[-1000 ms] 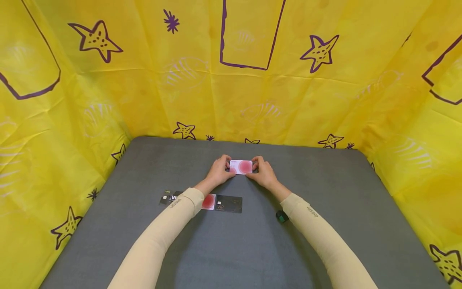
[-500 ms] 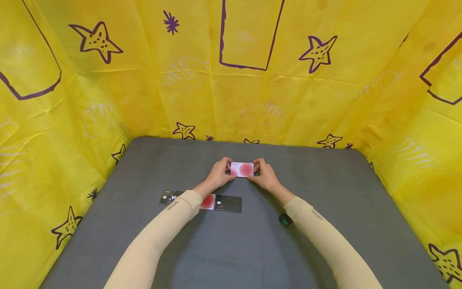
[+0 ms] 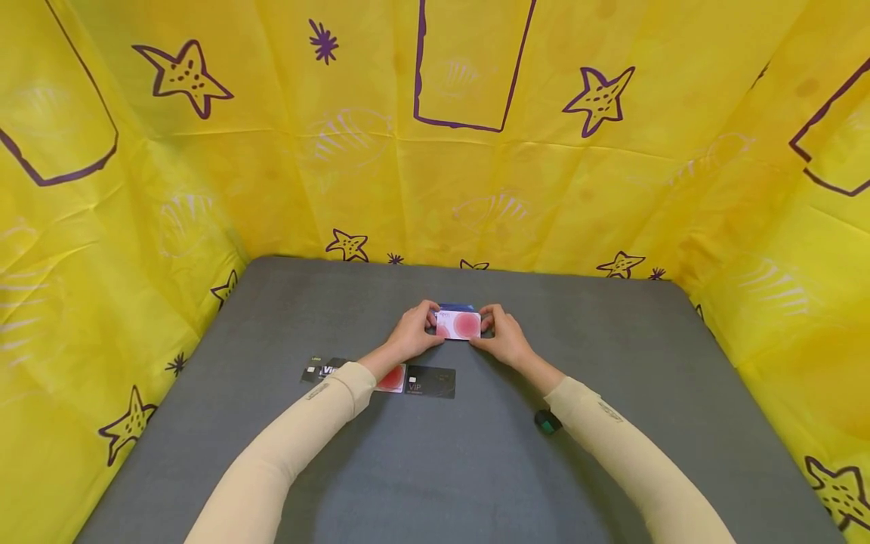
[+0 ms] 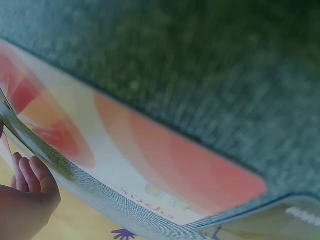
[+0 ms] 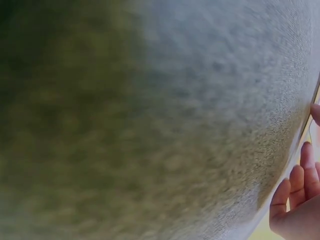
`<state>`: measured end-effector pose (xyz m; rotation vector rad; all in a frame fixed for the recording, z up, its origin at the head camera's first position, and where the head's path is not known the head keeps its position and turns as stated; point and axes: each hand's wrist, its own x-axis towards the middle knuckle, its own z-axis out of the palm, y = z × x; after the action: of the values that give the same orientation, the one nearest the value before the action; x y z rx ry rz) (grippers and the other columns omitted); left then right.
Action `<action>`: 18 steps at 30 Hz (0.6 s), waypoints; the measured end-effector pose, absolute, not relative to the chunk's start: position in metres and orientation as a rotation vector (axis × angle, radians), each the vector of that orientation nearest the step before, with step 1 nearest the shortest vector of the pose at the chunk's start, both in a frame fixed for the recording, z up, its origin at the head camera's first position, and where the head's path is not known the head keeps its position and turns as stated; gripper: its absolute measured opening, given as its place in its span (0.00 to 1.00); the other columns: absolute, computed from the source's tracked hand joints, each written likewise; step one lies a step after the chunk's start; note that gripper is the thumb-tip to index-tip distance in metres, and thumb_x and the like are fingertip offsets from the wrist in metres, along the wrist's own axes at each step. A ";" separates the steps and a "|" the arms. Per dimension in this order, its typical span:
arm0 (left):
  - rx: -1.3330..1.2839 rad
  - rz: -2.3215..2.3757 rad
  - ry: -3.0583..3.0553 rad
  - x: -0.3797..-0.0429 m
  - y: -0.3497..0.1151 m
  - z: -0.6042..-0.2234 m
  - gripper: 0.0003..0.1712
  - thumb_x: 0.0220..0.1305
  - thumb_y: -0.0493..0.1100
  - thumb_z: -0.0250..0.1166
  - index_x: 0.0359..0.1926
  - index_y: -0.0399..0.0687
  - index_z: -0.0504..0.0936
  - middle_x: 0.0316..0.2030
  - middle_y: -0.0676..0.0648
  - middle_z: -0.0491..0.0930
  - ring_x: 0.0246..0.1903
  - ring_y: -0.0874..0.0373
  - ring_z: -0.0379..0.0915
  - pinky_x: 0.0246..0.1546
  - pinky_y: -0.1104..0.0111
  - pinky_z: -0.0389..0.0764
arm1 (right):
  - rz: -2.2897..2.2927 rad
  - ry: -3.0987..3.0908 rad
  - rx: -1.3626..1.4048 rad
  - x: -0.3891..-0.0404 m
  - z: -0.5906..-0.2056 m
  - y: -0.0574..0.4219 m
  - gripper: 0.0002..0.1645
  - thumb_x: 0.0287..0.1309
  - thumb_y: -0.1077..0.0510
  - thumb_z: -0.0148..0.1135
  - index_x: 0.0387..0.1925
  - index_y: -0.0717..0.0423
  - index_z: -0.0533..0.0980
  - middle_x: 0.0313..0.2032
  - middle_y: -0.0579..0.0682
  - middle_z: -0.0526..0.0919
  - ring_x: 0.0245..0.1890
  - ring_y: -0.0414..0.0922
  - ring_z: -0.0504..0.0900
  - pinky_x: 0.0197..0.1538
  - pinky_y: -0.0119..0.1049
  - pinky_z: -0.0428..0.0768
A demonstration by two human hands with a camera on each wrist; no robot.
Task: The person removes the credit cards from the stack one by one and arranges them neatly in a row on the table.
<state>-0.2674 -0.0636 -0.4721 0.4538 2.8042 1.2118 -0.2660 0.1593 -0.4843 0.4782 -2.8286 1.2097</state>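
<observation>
In the head view a white card with pink circles (image 3: 458,325) is held level between both hands. My left hand (image 3: 414,332) pinches its left end, thumb at the near edge and fingers behind. On the right end, my right hand (image 3: 506,337) pinches it the same way. A strip of a blue card (image 3: 455,307) shows just past its far edge; the rest of that one is hidden. Curled fingers of the left hand (image 4: 30,195) appear low in the left wrist view, those of the right hand (image 5: 300,200) at the right wrist view's edge.
A row of cards lies on the grey table (image 3: 435,468) near the left forearm: a black VIP card (image 3: 431,381), a pink-circled card (image 3: 392,378) and dark cards (image 3: 319,369), partly under the sleeve. A small dark green-faced device (image 3: 547,421) shows by the right sleeve. Yellow cloth (image 3: 448,196) walls the table.
Both hands have drawn the pink-circled card slightly nearer and to the right. A blue card's strip now shows behind it. The cards in the row have stayed put.
</observation>
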 end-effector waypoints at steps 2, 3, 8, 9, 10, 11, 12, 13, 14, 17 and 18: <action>0.469 1.200 2.807 -0.266 -0.063 -0.473 0.31 0.52 0.37 0.75 0.56 0.40 0.71 0.38 0.45 0.75 0.39 0.52 0.70 0.45 0.63 0.73 | 1.215 -2.829 0.485 -0.264 -0.485 0.161 0.34 0.47 0.58 0.76 0.52 0.63 0.68 0.35 0.54 0.79 0.35 0.51 0.71 0.42 0.40 0.67; 0.479 1.197 2.810 -0.266 -0.063 -0.473 0.31 0.52 0.37 0.75 0.56 0.40 0.71 0.38 0.45 0.75 0.39 0.52 0.70 0.45 0.63 0.73 | 1.212 -2.832 0.485 -0.263 -0.484 0.162 0.33 0.47 0.58 0.76 0.52 0.63 0.68 0.35 0.54 0.79 0.35 0.51 0.71 0.42 0.41 0.67; 0.498 1.167 2.805 -0.262 -0.063 -0.474 0.32 0.52 0.39 0.76 0.56 0.41 0.71 0.37 0.47 0.75 0.38 0.54 0.70 0.45 0.64 0.74 | 1.211 -2.866 0.460 -0.256 -0.483 0.164 0.33 0.48 0.58 0.76 0.52 0.61 0.68 0.36 0.53 0.79 0.36 0.49 0.70 0.43 0.41 0.68; 0.499 1.164 2.798 -0.261 -0.063 -0.474 0.32 0.52 0.39 0.76 0.56 0.41 0.71 0.37 0.47 0.75 0.39 0.54 0.71 0.45 0.64 0.74 | 1.213 -2.869 0.461 -0.254 -0.482 0.165 0.33 0.48 0.58 0.76 0.53 0.61 0.68 0.36 0.53 0.79 0.36 0.49 0.70 0.43 0.41 0.68; 0.498 1.162 2.792 -0.260 -0.063 -0.475 0.32 0.52 0.39 0.76 0.56 0.41 0.71 0.37 0.47 0.75 0.39 0.54 0.71 0.46 0.64 0.74 | 1.213 -2.871 0.465 -0.253 -0.482 0.165 0.33 0.48 0.58 0.76 0.53 0.61 0.68 0.36 0.53 0.79 0.36 0.49 0.70 0.43 0.41 0.68; 0.498 1.164 2.786 -0.259 -0.063 -0.475 0.32 0.52 0.39 0.76 0.56 0.41 0.71 0.37 0.47 0.76 0.39 0.54 0.71 0.46 0.64 0.74 | 1.214 -2.872 0.473 -0.252 -0.481 0.166 0.33 0.48 0.58 0.76 0.53 0.61 0.68 0.36 0.53 0.79 0.36 0.49 0.70 0.43 0.40 0.68; 0.502 1.170 2.781 -0.258 -0.063 -0.474 0.32 0.52 0.39 0.76 0.56 0.41 0.71 0.37 0.47 0.76 0.39 0.53 0.71 0.46 0.63 0.74 | 1.211 -2.871 0.483 -0.250 -0.481 0.166 0.33 0.48 0.58 0.76 0.53 0.61 0.68 0.36 0.53 0.79 0.36 0.49 0.70 0.43 0.41 0.68; 0.507 1.176 2.777 -0.257 -0.064 -0.474 0.32 0.52 0.39 0.76 0.56 0.41 0.71 0.37 0.47 0.76 0.39 0.53 0.71 0.46 0.63 0.74 | 1.207 -2.872 0.492 -0.249 -0.481 0.167 0.33 0.48 0.57 0.76 0.53 0.61 0.68 0.36 0.53 0.79 0.36 0.49 0.70 0.43 0.41 0.68; 0.515 1.184 2.774 -0.256 -0.064 -0.474 0.32 0.52 0.38 0.76 0.56 0.41 0.71 0.37 0.47 0.76 0.38 0.53 0.71 0.46 0.63 0.75 | 1.209 -2.867 0.502 -0.248 -0.481 0.168 0.33 0.48 0.58 0.76 0.53 0.62 0.68 0.36 0.53 0.80 0.35 0.49 0.70 0.43 0.41 0.68; 0.538 1.194 2.768 -0.253 -0.064 -0.474 0.31 0.52 0.38 0.76 0.55 0.41 0.71 0.36 0.48 0.76 0.38 0.54 0.72 0.45 0.63 0.75 | 1.196 -2.873 0.514 -0.245 -0.481 0.170 0.33 0.49 0.57 0.75 0.53 0.62 0.69 0.36 0.52 0.80 0.35 0.48 0.71 0.42 0.40 0.68; 0.553 1.201 2.768 -0.252 -0.064 -0.474 0.31 0.51 0.38 0.76 0.54 0.40 0.72 0.36 0.48 0.76 0.38 0.55 0.72 0.45 0.63 0.75 | 1.190 -2.877 0.513 -0.244 -0.481 0.171 0.33 0.49 0.56 0.75 0.53 0.62 0.69 0.36 0.51 0.80 0.35 0.48 0.71 0.42 0.40 0.68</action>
<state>-0.2521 -0.0638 -0.4739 0.5533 2.7676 1.2008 -0.2439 0.1711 -0.4811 0.5129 -2.8772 1.1898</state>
